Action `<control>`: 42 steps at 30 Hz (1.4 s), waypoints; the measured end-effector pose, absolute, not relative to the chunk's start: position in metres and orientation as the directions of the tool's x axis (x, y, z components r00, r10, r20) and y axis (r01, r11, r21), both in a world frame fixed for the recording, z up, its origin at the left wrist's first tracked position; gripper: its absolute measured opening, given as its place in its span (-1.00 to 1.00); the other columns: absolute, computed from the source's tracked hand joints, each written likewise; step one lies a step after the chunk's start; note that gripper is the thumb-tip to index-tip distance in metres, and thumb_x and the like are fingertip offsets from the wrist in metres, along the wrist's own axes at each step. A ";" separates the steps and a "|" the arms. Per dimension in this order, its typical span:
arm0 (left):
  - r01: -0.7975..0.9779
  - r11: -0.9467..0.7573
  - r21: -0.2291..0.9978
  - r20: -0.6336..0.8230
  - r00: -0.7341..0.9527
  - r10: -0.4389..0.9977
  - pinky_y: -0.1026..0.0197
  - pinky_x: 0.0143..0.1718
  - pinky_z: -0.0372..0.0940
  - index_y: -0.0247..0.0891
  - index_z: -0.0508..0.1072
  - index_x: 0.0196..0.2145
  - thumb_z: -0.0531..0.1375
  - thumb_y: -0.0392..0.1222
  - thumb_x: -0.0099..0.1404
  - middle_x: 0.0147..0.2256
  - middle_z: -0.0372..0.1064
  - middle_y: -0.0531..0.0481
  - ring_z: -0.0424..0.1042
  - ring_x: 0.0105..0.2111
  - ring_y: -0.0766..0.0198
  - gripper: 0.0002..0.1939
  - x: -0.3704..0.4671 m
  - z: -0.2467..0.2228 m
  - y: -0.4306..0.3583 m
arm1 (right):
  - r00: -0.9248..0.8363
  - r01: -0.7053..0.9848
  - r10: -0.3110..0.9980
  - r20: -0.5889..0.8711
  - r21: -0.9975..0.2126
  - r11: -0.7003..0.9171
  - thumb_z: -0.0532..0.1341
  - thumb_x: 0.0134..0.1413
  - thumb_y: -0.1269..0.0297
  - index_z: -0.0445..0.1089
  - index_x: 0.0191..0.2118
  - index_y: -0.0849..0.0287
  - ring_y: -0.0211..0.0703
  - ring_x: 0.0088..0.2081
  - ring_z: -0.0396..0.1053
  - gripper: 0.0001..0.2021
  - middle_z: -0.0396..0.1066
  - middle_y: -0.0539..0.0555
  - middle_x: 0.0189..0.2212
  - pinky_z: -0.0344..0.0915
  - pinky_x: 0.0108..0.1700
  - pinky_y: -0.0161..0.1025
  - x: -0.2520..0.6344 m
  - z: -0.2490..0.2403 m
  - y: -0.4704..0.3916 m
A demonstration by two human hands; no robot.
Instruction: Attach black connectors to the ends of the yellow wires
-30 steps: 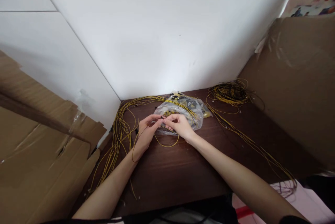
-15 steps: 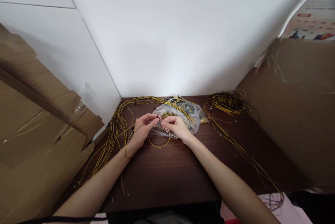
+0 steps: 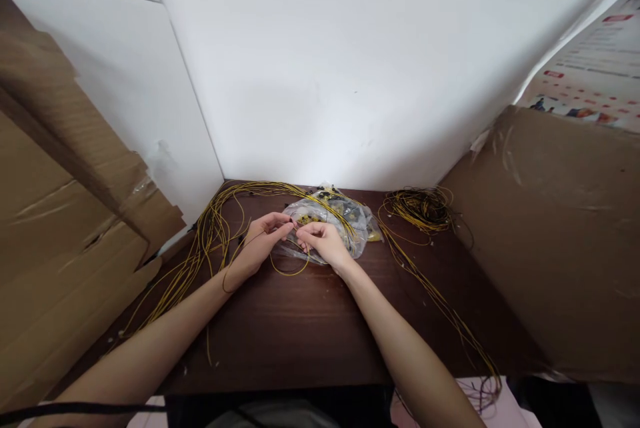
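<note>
My left hand (image 3: pixel 263 239) pinches a small black connector (image 3: pixel 292 220) between thumb and fingertips. Close beside it, my right hand (image 3: pixel 323 241) has its thumb and forefinger closed on a thin yellow wire (image 3: pixel 291 274), near the connector. The wire hangs in a loop below both hands. Another strand drapes over my left wrist. Behind the hands lies a clear plastic bag (image 3: pixel 361 245) with small black and yellow parts. Whether the wire's end sits inside the connector is too small to tell.
A bundle of yellow wires (image 3: pixel 210 228) runs along the left of the dark wooden table (image 3: pixel 295 341). At the back right lies a coiled heap of wire (image 3: pixel 420 208); more strands trail to the front right. Cardboard (image 3: pixel 65 268) stands at left, a cardboard box (image 3: pixel 555 235) at right.
The camera view has turned and tilted slightly, so the scene shifts. Both hands keep their pinch close together, with hardly any movement relative to the table.
</note>
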State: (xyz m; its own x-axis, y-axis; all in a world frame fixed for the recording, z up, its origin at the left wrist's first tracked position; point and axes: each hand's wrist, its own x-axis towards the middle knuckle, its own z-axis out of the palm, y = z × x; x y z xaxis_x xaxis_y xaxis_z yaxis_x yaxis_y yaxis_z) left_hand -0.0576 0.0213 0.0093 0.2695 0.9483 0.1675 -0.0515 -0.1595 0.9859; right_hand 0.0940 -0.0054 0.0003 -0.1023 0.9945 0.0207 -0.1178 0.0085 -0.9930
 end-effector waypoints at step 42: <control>0.052 -0.220 0.974 0.205 0.212 0.956 0.31 -0.48 0.21 -0.30 0.44 -0.43 0.32 -0.05 -0.05 -0.54 0.37 0.04 0.26 -0.57 0.38 -0.71 -0.053 0.019 0.013 | -0.008 0.091 0.992 0.128 -0.987 0.128 0.21 -0.09 0.17 0.39 -0.48 0.24 -0.35 -0.62 0.20 -0.79 0.34 -0.02 -0.64 0.14 -0.54 -0.38 0.088 -0.006 -0.002</control>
State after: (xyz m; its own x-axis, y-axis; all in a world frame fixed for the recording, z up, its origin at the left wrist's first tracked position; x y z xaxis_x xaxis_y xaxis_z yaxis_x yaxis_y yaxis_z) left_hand -0.0527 0.0131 0.0188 0.2118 0.9556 0.2047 0.0522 -0.2202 0.9741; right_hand 0.0882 -0.0021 -0.0061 -0.0082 0.9917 0.1282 0.0914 0.1284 -0.9875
